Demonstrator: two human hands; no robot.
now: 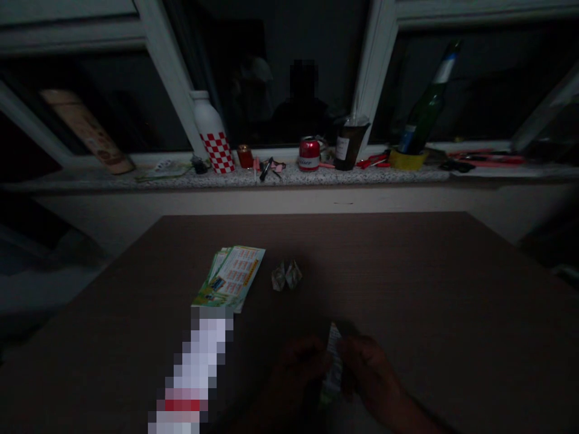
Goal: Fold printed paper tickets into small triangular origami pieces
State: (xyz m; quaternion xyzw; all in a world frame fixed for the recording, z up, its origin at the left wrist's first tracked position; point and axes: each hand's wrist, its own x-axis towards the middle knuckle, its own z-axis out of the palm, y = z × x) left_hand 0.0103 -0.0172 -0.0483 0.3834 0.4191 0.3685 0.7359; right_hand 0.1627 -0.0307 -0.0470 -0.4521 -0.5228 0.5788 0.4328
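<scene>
Both hands are low over the near edge of the brown table point(407, 283), in deep shadow. My left hand point(301, 364) and my right hand point(368, 371) pinch a narrow folded strip of printed paper point(333, 361) between them, held upright. Farther out lie two small folded paper pieces point(286, 275), side by side. Left of them sits a fanned stack of green printed leaflets point(230, 276).
A blurred-out long shape point(194, 374) lies near the leaflets. The stone sill point(271, 176) behind the table holds a red-and-white checked bottle point(212, 134), a red can point(309, 154), a dark cup point(349, 143), a green bottle point(427, 99), tape and pens.
</scene>
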